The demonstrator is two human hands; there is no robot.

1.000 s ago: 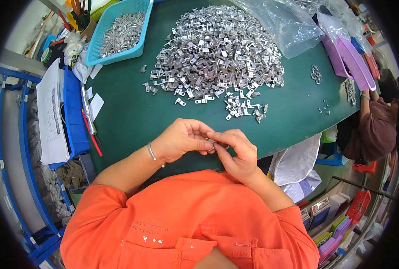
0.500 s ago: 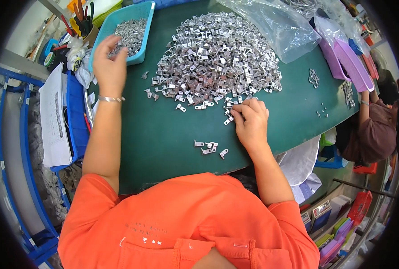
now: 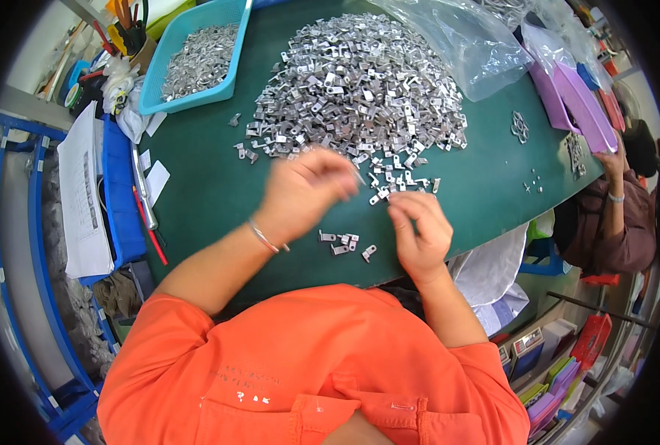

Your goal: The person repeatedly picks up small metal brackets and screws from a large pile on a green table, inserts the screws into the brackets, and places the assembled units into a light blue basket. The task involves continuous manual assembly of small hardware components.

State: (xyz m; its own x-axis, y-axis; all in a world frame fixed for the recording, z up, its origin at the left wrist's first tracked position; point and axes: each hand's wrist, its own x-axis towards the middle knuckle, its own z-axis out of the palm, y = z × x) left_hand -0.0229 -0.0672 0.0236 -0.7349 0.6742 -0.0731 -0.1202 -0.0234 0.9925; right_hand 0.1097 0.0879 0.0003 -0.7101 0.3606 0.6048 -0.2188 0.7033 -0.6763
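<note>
Left hand [image 3: 304, 194]: blurred, above the surface [image 3: 486, 193]; fingers together on a thin piece [image 3: 358, 176]. Right hand [image 3: 425, 236]: beside loose brackets [image 3: 400, 180]; cannot tell whether its fingers are apart or clamped on one. Heap [image 3: 360, 81]: brackets, mid-surface. Small group [image 3: 353, 242]: brackets, nearer the person, between the forearms. Basket [image 3: 196, 102]: blue, upper left, holding small metal parts [image 3: 200, 59].

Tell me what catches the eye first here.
A big heap of silvery metal pieces dominates the green table. Nearer the person are the blurred left hand and the right hand. A turquoise basket of small metal parts stands left of the heap.
</note>
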